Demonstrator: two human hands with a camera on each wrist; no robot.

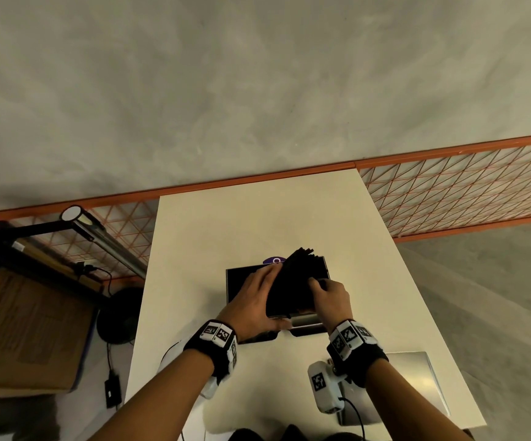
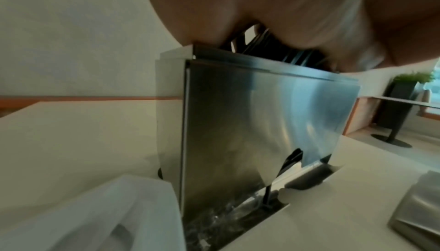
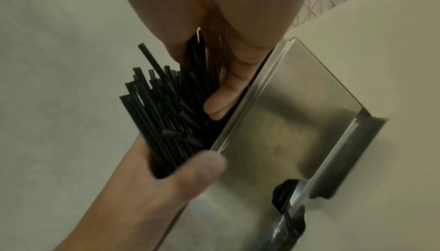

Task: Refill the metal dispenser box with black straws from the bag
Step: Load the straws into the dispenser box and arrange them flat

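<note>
The metal dispenser box (image 1: 234, 283) stands open-topped on the white table (image 1: 257, 218). A thick bundle of black straws (image 1: 292, 278) leans tilted in its top, the far ends sticking out past the back rim. My left hand (image 1: 257, 297) grips the bundle from the left, thumb on the near side. From the right, my right hand (image 1: 327, 292) curls its fingers on the same bundle. The right wrist view shows the straws (image 3: 161, 114) between my right fingers (image 3: 223, 89) and left thumb (image 3: 197, 168), beside the box's steel wall (image 3: 285, 123). The box front (image 2: 262, 123) fills the left wrist view.
A flat metal lid (image 1: 416, 386) lies at the table's near right corner. A translucent plastic bag (image 2: 107, 208) lies left of the box's base. A purple object (image 1: 273, 260) peeks out behind the box. An orange wire fence (image 1: 448, 192) runs behind the table; boxes and a lamp stand left.
</note>
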